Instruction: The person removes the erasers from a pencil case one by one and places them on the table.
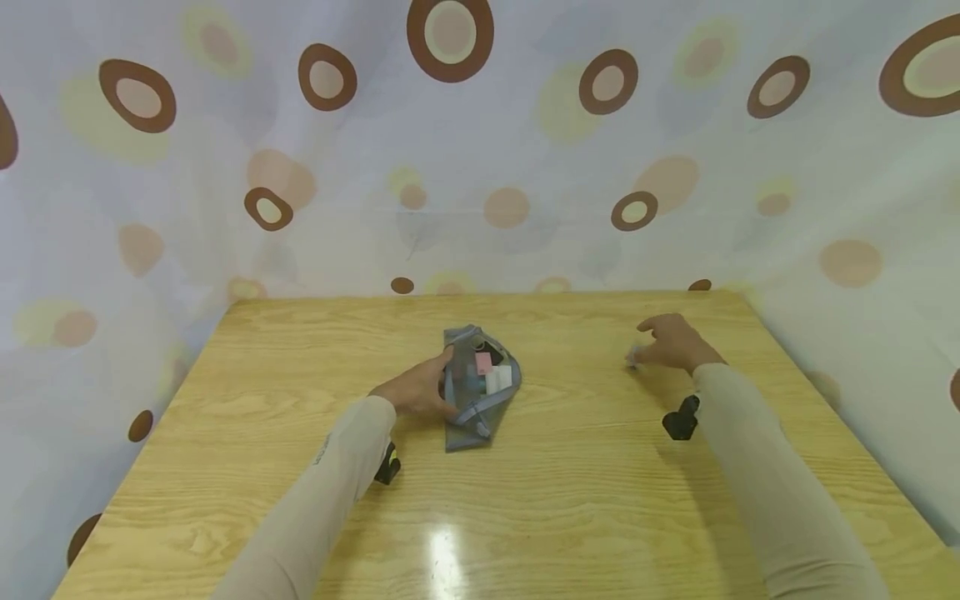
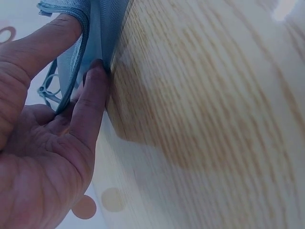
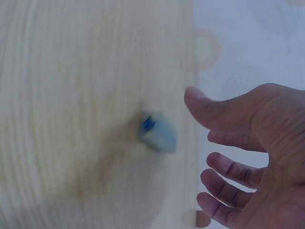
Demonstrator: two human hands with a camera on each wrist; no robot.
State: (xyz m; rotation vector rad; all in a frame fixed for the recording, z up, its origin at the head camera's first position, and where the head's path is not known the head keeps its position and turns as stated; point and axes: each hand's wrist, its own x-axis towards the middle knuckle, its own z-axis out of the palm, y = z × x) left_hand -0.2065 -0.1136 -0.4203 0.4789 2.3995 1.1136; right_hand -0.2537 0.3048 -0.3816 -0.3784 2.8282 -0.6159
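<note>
A grey-blue mesh zip pouch (image 1: 468, 437) lies on the table with its mouth spread, showing a pink piece (image 1: 483, 363), a white piece (image 1: 498, 379) and something dark inside. My left hand (image 1: 416, 387) grips the pouch's left side. In the left wrist view, the thumb (image 2: 57, 40) lies over the zipped edge and the fingers go behind it. To the right, my right hand (image 1: 675, 343) hovers with its fingers apart and loosely bent, holding nothing. Just off its fingertips is a small pale object (image 3: 162, 136) with a dark blue mark, blurred in the right wrist view.
The wooden table (image 1: 585, 500) reaches back to a white curtain (image 1: 510, 150) with brown and beige spots, which also hangs along both sides. Black wrist-camera mounts (image 1: 681, 421) stick out below each wrist.
</note>
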